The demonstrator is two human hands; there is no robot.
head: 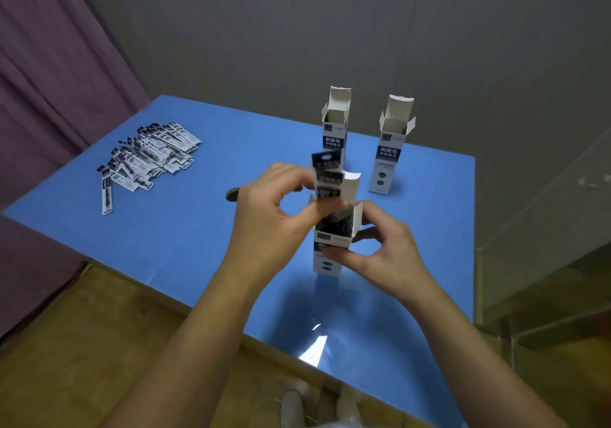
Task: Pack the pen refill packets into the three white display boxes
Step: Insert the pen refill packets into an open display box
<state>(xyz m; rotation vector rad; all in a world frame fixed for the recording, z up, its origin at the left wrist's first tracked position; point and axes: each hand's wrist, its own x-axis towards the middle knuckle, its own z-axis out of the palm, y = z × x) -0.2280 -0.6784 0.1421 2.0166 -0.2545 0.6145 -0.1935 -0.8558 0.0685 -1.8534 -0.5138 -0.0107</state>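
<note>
On the blue tabletop (185,236) I count three white display boxes, all upright with flaps open: the near box (332,245) and two far boxes (334,126) (390,150). A loose heap of refill packets (148,156) lies far left, too blurred to count. My right hand (383,255) curls its grip round the near box, while my left hand (274,216) pinches a bunch of packets (325,176), perhaps three, standing in its mouth.

Blue table (165,236); purple curtain (49,80); grey wall (297,24); wooden floor (82,345)

Three white boxes (334,232), one packet pile (150,156)
</note>
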